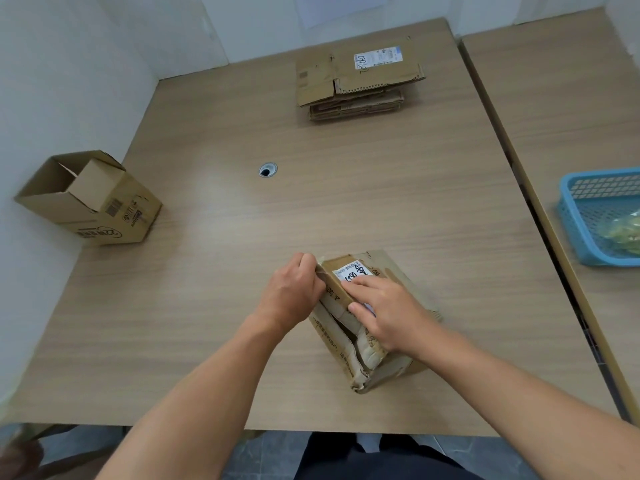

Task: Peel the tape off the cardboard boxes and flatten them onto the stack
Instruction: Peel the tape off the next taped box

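Cardboard box, open: stands at the far left edge of the table, against the wall. Its top flaps are up and nothing shows inside it. I judge that it waits for its turn.
Cable hole: a small round opening in the table top, well apart from all boxes.
Left hand: at the upper left corner of the worn box. The fingers are curled together and pinch what looks like an end of tape; the fingertips are hidden, so this is not sure. The grip seems made for pulling the strip away.
Worn box: lies near the front edge of the table, between the 2 hands. It is crumpled and partly collapsed, with a white label on top. The peeling seems to be in progress and the flattening is not yet done.
Right hand: rests on the top of the worn box, over the label. The fingers are straight and a little apart and clamp nothing. Probably it presses the box down so that it does not slide during the pull.
Stack: flattened boxes at the far side of the table, well apart from the worn box.
Blue basket: on the neighbouring table at the right. It holds something yellow-green, too blurred to name.
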